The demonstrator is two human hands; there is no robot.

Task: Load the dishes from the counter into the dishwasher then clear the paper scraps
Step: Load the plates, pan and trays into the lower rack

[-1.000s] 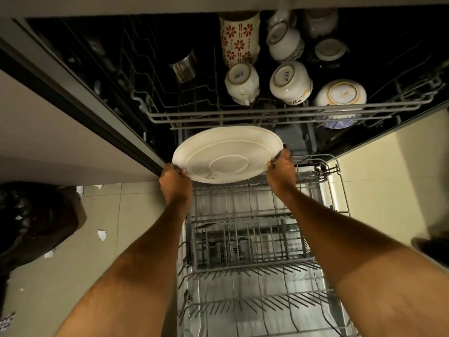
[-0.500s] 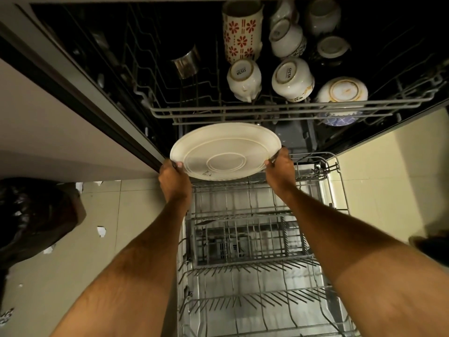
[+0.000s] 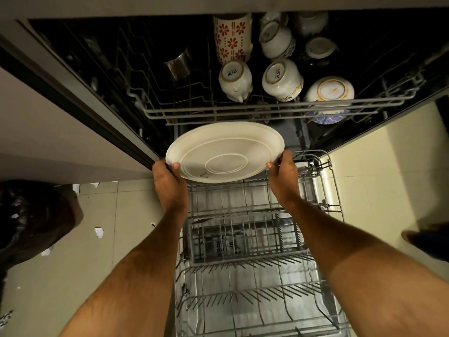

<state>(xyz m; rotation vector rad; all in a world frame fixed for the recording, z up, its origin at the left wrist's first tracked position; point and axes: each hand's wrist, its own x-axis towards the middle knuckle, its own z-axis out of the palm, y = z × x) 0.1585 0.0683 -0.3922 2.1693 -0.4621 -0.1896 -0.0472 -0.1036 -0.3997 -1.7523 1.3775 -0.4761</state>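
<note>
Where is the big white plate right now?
The white plate is mid-frame, held at its edges by the left hand and right hand, above the lower rack, under the upper rack.

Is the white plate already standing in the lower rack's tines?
No: the white plate is held in the air by the left hand and right hand, above the lower rack.

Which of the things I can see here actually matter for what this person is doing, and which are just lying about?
Part of the job:
- plate, held at its rim by the left hand and right hand
- lower rack, pulled out
- upper rack, already holding cups
- paper scraps on the floor

Just lying about:
- dark bag at the left
</note>
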